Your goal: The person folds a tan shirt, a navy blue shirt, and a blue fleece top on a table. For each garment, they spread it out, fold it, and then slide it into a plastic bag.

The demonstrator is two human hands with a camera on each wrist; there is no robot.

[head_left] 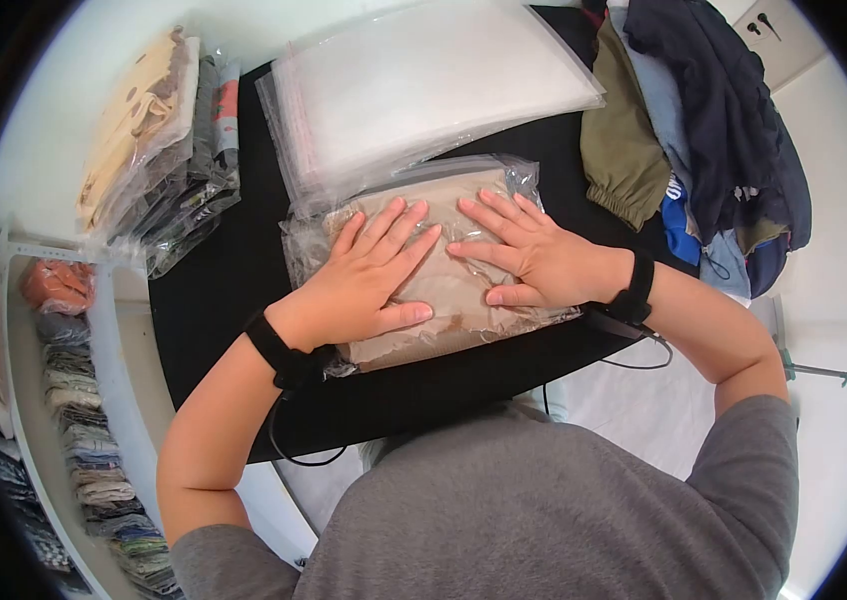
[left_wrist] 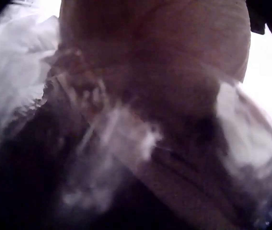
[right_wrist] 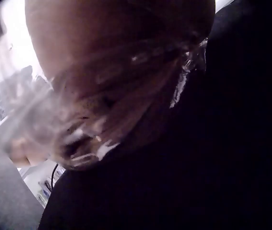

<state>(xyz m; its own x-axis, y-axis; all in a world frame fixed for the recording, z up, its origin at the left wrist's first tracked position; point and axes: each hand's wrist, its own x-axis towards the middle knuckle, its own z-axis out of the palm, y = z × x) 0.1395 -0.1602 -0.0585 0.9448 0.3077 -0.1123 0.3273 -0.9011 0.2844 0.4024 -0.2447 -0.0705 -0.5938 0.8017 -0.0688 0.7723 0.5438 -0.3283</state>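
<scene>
A beige folded garment in a clear plastic bag (head_left: 434,275) lies on the black table in the head view. My left hand (head_left: 374,270) presses flat on its left half, fingers spread. On its right half my right hand (head_left: 529,250) lies the same way, palm down, thumb toward the other thumb. Crinkled clear film sticks out past the garment on both sides. In the left wrist view the plastic (left_wrist: 112,143) is blurred under the palm. The right wrist view shows shiny film (right_wrist: 102,139) below the hand, over the dark tabletop.
Behind the bag lies a stack of flat clear bags (head_left: 434,75). Bagged garments (head_left: 159,140) stand at the table's left, and loose clothes (head_left: 714,120) are heaped at the right. A shelf of folded clothes (head_left: 99,430) is at the lower left. Cables (head_left: 644,366) hang from the wrist straps.
</scene>
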